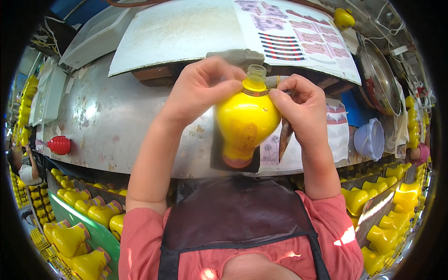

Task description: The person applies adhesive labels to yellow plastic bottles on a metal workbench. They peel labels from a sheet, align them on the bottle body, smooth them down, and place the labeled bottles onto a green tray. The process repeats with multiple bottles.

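Observation:
A glossy yellow glass bottle (247,119) with a clear neck stands tilted on a black pad (217,151) in front of me. Around its shoulder, just below the neck, lies a narrow patterned decal strip (255,93). My left hand (200,86) pinches at the strip's left end, thumb against the bottle; its other fingers are slightly blurred. At the right end my right hand (303,100) is closed, thumb and forefinger on the strip. A brown, pointed scraper-like tool (285,140) hangs below the right palm, tucked in that hand. A faint ornament shows on the bottle's front.
Behind the bottle, a raised white board (182,32) carries printed decal sheets (298,32), with a grey cloth (235,57) at its edge. A lilac bucket (369,139) stands right, a red bottle (59,145) left. Yellow bottles (105,212) fill racks on both sides. Another person (30,168) is far left.

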{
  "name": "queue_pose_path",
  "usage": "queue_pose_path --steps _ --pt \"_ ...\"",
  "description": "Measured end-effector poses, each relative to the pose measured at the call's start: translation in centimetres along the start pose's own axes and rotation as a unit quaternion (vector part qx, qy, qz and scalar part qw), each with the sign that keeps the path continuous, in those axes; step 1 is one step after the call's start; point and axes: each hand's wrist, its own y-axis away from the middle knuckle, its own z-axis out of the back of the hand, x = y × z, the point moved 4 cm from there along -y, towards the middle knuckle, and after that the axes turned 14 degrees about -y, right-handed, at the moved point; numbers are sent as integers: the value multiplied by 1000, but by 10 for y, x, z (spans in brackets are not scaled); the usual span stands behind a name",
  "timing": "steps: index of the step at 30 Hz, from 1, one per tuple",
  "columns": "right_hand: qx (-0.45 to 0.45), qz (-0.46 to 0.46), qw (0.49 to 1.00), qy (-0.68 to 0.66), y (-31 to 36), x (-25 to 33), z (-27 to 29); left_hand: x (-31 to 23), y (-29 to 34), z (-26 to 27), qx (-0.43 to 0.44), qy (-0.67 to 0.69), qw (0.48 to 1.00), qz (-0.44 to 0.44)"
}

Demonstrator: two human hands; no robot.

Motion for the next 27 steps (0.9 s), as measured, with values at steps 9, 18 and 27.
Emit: queue_pose_path --steps 9,18,27 --pt "-16 42 999 -8 -5 -7 9 -9 7 -4 -2 -21 1000 -11" --pt "176 359 752 523 66 24 1 -10 7 -4 2 -24 999 -24" --pt "0 187 862 471 43 24 38 -11 8 -6 18 -22 999 -38"
